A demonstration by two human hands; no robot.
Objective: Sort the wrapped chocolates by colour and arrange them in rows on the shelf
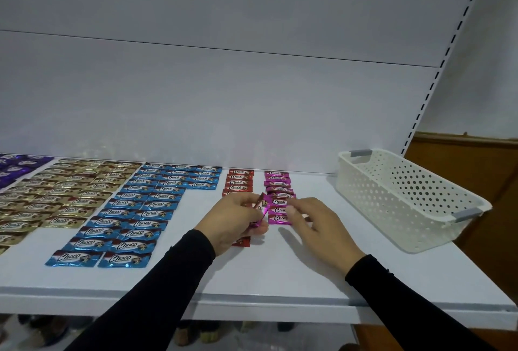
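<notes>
On the white shelf (pixel 308 280), purple chocolates (pixel 16 168) lie at the far left, then gold chocolates (pixel 64 196) in rows, then blue chocolates (pixel 134 210) in long columns. A single column of red chocolates (pixel 238 181) follows; the left hand (pixel 235 221) covers its near part and pinches a pink chocolate (pixel 262 211), held tilted above the shelf. Just beside it, the right hand (pixel 314 224) rests its curled fingers on the near end of the pink column (pixel 277 190). A white perforated basket (pixel 406 199) stands at the right.
</notes>
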